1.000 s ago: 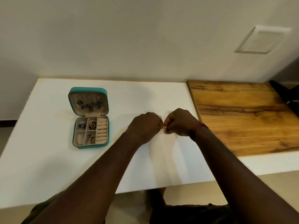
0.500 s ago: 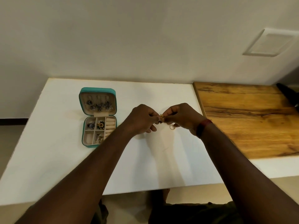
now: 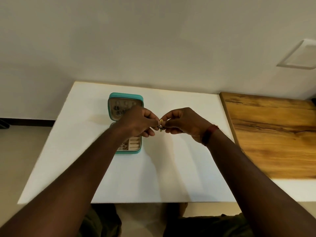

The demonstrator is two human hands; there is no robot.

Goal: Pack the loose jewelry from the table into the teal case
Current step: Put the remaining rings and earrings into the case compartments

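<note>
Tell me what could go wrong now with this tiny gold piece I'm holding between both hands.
1. The left hand and right hand only pinch the gold jewelry piece at the fingertips, beside the teal case; a slip would likely drop it on the white table.
2. The left wrist crosses the open case and might bump it.

Teal case (image 3: pixel 126 97), near the table's far edge: the left hand (image 3: pixel 136 122) and forearm cover most of the tray compartments and the lid's right side. Pieces inside are blurred, kinds unreadable. Small gold piece (image 3: pixel 161 124) pinched between both hands' fingertips is too small to identify, partly hidden by the right hand (image 3: pixel 184 124). Wooden board (image 3: pixel 273 134) and wall plate (image 3: pixel 299 55) are cut off at the right picture edge.
</note>
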